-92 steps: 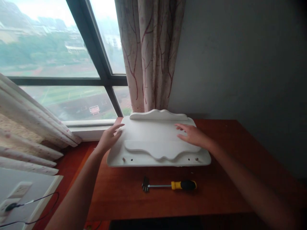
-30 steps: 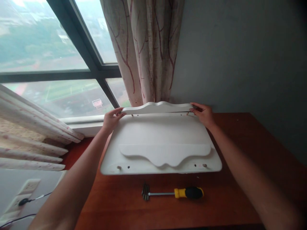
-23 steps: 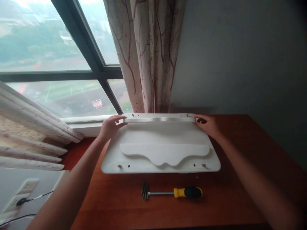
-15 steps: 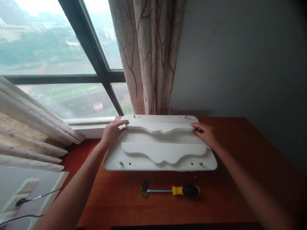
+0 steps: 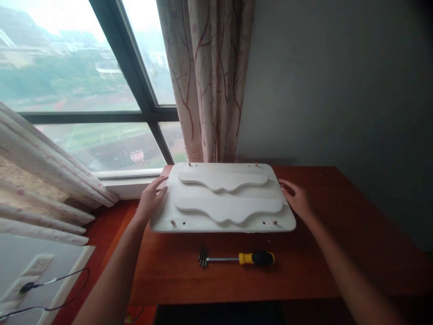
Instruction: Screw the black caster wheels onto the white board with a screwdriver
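- the window (image 5: 77, 90) fills the upper left of the frame, a patterned curtain (image 5: 209, 81) hangs at top centre, and a grey wall (image 5: 338, 81) takes the upper right.
- the reddish-brown desk (image 5: 321, 253) spans the lower middle and right of the frame.
- a large white board (image 5: 223, 223) lies flat on the desk at the centre of the frame, its far edge close to the curtain; small pegs and holes show near its front corners.
- two wavy-edged white panels lie flat on the board: the longer panel (image 5: 228, 208) nearer the viewer, the shorter panel (image 5: 223, 179) just behind it toward the top.
- the left hand (image 5: 152, 198) sits at the board's left edge, fingers spread and loose, gripping nothing; whether it touches the board cannot be told.
- the right hand (image 5: 297, 196) sits at the board's right edge, fingers spread, gripping nothing.
- a screwdriver (image 5: 237, 258) with a yellow and black handle lies on the desk below the board, centre frame, with a few dark screws (image 5: 202, 258) at its tip.
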Demonstrator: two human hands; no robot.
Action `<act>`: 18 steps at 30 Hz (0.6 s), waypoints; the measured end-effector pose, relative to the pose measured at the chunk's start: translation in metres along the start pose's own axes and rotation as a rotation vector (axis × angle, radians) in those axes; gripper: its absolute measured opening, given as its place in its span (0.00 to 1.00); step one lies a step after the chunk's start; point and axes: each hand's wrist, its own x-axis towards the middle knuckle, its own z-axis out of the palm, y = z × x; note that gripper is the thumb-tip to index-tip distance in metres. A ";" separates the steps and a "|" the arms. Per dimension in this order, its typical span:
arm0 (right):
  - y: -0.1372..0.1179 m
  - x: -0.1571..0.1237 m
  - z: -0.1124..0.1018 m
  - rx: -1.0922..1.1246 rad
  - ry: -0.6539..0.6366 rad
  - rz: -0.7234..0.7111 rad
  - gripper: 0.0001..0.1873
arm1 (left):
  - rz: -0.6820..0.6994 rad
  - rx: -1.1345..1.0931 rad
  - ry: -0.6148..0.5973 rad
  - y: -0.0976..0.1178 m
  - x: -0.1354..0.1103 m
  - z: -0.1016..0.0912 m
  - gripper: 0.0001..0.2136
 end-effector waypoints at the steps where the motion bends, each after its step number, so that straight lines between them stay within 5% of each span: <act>1: 0.004 -0.009 -0.002 0.017 0.025 0.043 0.22 | -0.048 -0.019 0.008 -0.003 -0.009 -0.003 0.27; 9: 0.012 -0.066 0.000 0.203 0.031 0.281 0.30 | -0.391 -0.310 0.086 -0.003 -0.072 -0.006 0.36; 18: 0.003 -0.046 0.027 0.273 0.029 0.296 0.36 | -0.398 -0.415 0.211 -0.010 -0.053 0.000 0.36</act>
